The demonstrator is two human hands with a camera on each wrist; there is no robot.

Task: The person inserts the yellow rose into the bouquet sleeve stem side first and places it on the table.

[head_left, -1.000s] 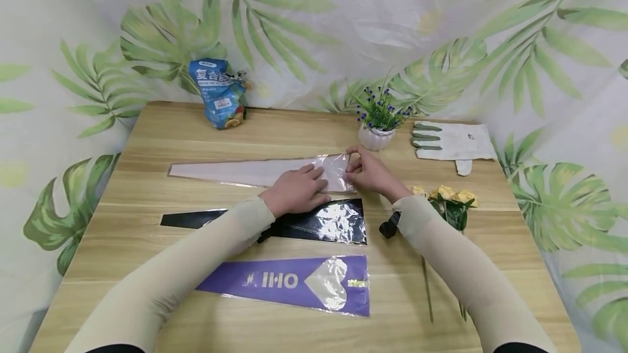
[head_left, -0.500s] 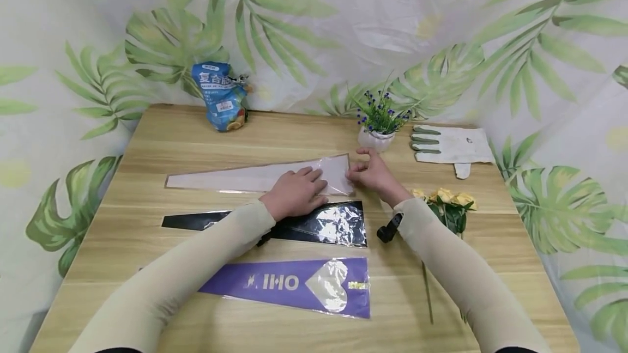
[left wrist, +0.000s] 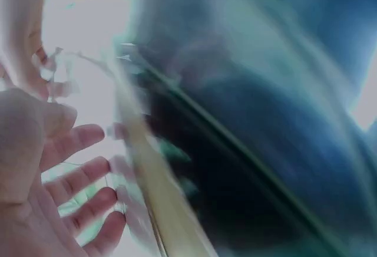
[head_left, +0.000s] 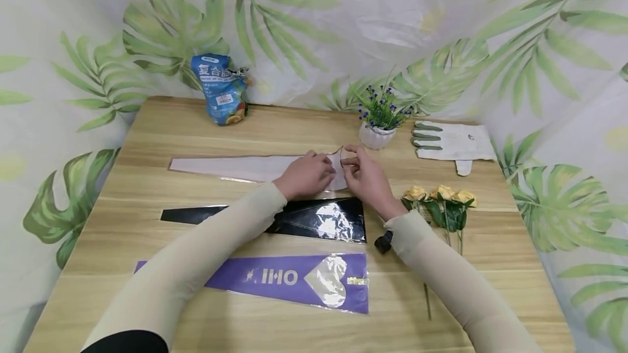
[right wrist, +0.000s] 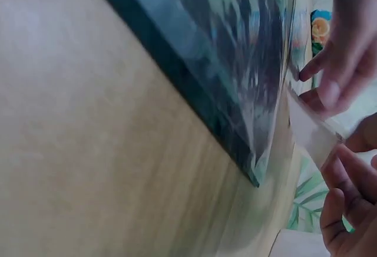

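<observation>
A long, tapered white flower sleeve [head_left: 235, 165] lies across the table, its wide end to the right. Over that wide part is my left hand [head_left: 306, 175], fingers bent a little and fingertips on the film; the left wrist view shows these fingers [left wrist: 79, 180] spread apart. My right hand [head_left: 370, 181] pinches the sleeve's wide edge between thumb and fingers, and the edge is lifted into a bowed shape. In the right wrist view the raised white corner [right wrist: 309, 133] runs between the two hands. Just nearer me lies a glossy black sleeve [head_left: 338, 219], partly under my left wrist.
Closest to me is a purple sleeve [head_left: 275, 298] with a heart window, partly behind my left forearm. Yellow artificial roses [head_left: 441, 194] lie right. Along the back stand a blue snack bag [head_left: 221, 91] and a potted plant [head_left: 376, 136], with a white glove [head_left: 463, 141] lying at right.
My left hand has slid right towards the wide end, its fingers more bent. The right hand has turned and shifted slightly left, and the sleeve's edge now bows upward instead of lying flat.
</observation>
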